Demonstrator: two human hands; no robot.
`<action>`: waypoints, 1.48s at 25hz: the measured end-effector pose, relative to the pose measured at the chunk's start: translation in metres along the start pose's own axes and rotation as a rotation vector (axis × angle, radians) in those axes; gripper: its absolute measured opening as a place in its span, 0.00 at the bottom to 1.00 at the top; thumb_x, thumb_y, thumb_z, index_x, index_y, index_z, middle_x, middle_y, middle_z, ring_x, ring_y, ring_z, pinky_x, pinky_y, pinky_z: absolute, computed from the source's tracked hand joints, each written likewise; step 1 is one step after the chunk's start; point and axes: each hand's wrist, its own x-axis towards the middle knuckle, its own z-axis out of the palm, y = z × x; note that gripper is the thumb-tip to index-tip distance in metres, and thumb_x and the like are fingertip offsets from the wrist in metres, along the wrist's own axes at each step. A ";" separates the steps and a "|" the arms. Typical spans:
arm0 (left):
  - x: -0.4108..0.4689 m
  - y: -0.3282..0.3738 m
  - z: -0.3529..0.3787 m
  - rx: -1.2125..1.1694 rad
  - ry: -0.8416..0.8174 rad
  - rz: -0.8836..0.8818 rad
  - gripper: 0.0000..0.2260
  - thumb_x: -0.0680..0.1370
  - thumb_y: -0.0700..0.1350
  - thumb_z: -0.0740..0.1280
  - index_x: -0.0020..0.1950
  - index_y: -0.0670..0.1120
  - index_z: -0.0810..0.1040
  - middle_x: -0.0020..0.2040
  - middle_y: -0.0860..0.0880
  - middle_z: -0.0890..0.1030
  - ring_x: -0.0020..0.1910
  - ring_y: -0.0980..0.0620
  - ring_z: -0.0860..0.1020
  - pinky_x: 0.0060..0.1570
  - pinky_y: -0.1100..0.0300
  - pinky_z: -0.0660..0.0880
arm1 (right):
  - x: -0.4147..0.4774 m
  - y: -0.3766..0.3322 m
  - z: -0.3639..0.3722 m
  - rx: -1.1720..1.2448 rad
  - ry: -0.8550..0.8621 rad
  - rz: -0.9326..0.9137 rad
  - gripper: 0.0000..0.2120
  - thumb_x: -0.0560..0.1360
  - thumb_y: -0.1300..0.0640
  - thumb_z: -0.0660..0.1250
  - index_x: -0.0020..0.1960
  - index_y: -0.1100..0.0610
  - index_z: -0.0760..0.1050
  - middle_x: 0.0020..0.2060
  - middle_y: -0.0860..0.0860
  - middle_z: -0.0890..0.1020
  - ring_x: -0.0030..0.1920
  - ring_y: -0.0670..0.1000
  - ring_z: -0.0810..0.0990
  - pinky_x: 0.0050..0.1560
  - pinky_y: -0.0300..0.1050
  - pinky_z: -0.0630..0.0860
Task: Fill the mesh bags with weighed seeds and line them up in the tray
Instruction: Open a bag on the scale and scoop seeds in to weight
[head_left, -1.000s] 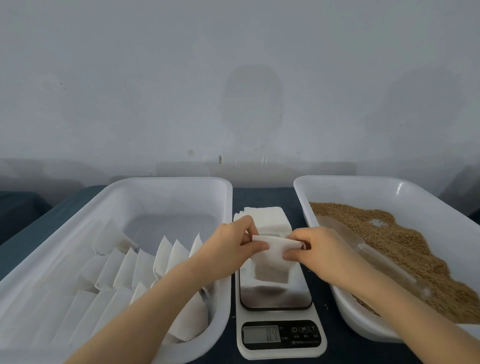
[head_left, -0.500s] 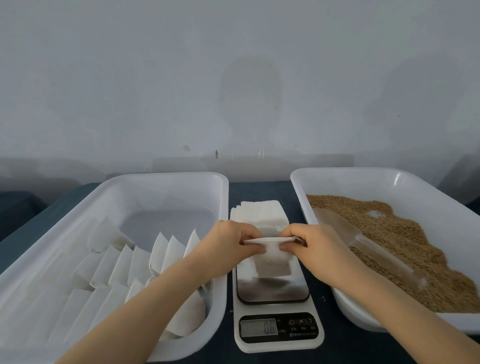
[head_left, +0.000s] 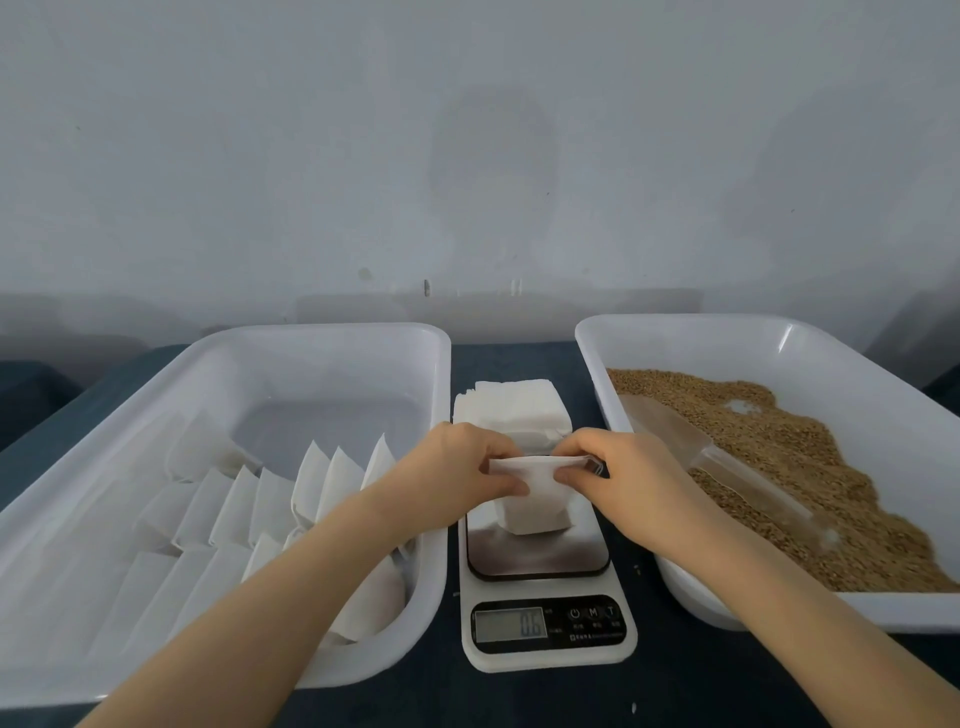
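over scale (head_left: 540, 564), left hand (head_left: 457, 475) and right hand (head_left: 631, 480) pinch mesh bag (head_left: 532, 501)

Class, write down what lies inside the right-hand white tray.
Brown seeds lie heaped in the right tray, with a clear scoop lying on them. The right forearm covers the tray's near left corner.

One view only: a wide-angle camera is worn on the head and pointed forward and down across the table (head_left: 675, 691) toward a pale wall (head_left: 467, 130), which fills the upper half of the frame. The left hand (head_left: 452, 467) and right hand (head_left: 639, 473) are framed close at centre over the scale (head_left: 545, 644); the left tray (head_left: 322, 332) and right tray (head_left: 727, 322) are cropped by the side edges.
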 end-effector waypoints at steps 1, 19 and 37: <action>0.000 0.000 0.000 0.003 -0.002 0.001 0.04 0.75 0.47 0.71 0.49 0.49 0.83 0.29 0.58 0.72 0.30 0.67 0.71 0.32 0.75 0.66 | 0.000 0.000 0.000 -0.001 -0.001 0.000 0.04 0.75 0.51 0.67 0.50 0.45 0.79 0.38 0.43 0.80 0.37 0.39 0.76 0.35 0.31 0.70; 0.001 -0.001 0.001 0.024 -0.014 -0.034 0.06 0.76 0.49 0.70 0.51 0.51 0.82 0.32 0.58 0.74 0.32 0.59 0.72 0.34 0.75 0.68 | 0.001 0.001 0.001 -0.009 0.008 -0.009 0.03 0.76 0.51 0.67 0.48 0.44 0.78 0.37 0.44 0.80 0.36 0.40 0.76 0.34 0.32 0.69; 0.001 -0.004 0.002 0.017 -0.002 -0.023 0.06 0.75 0.50 0.70 0.50 0.50 0.82 0.31 0.56 0.73 0.30 0.66 0.71 0.32 0.74 0.67 | 0.001 0.000 0.000 0.010 0.022 -0.006 0.03 0.75 0.50 0.67 0.48 0.45 0.78 0.37 0.44 0.79 0.39 0.37 0.75 0.34 0.30 0.69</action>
